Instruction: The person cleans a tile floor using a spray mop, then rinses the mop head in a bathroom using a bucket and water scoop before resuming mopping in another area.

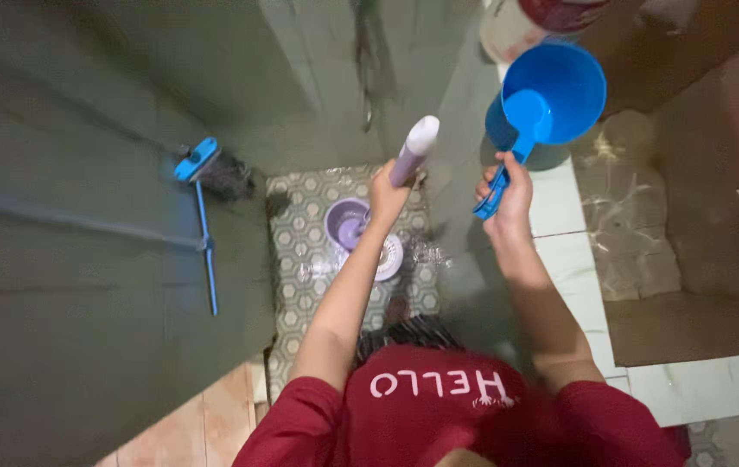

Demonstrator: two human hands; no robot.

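Up high now: left hand [384,195] clamped round a pale purple handle [414,150], raised straight over the small purple bucket [348,223] on the patterned floor tiles [300,259]. Right hand [508,188] closed tight on the grip of a blue water dipper [551,95], held up well right of that bucket. Leaning on the wall far left of the bucket, a blue-handled brush [201,186].

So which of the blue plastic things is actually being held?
The round blue plastic water scoop, gripped by the right hand; the blue-handled brush leans against the wall, untouched.
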